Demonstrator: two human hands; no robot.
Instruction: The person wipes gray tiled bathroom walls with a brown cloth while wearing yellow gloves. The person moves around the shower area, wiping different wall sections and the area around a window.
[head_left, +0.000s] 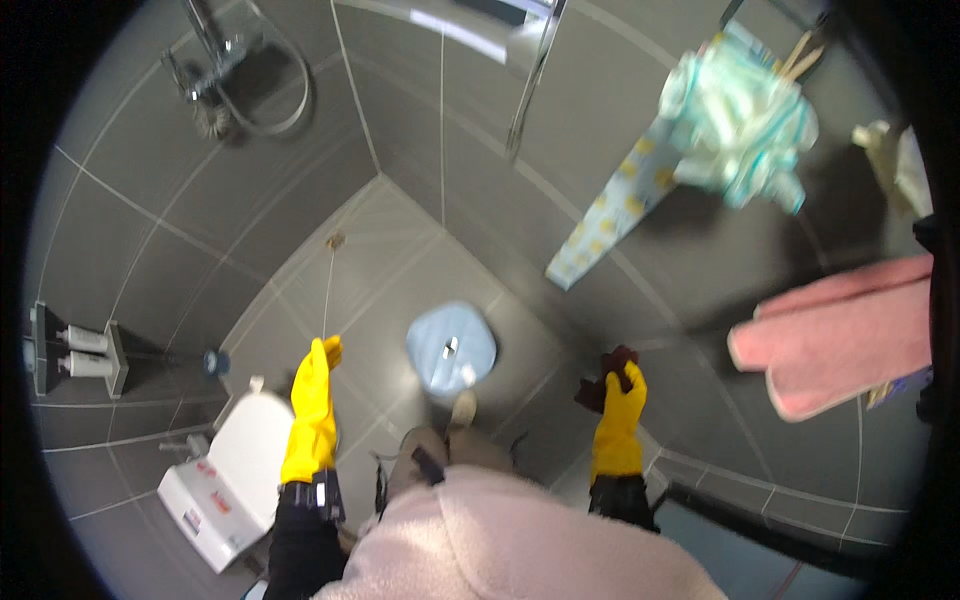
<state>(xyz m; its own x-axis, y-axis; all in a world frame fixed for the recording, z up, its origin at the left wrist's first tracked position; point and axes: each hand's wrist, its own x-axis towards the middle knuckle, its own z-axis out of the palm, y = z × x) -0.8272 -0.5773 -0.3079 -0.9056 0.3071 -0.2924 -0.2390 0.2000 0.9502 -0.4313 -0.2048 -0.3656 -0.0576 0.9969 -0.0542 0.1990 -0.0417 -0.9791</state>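
Observation:
Both my hands wear long yellow rubber gloves. My left hand (319, 375) is raised above the floor beside the white toilet (255, 439), holding nothing, its fingers mostly together. At the right, my right hand (626, 386) grips a dark red cloth (596, 390) that spreads out past the fingers. Between the hands a light blue stool (452, 349) with a small slot in its top stands on the tiled floor, just ahead of my foot.
Pink towels (840, 337) hang on the right wall. Above them hang white and teal cloths (739, 120) and a yellow-patterned strip (607, 217). A shower mixer (217, 67) with a hose is at upper left; a shelf (116, 360) holds bottles. A floor drain (335, 241) lies near the corner.

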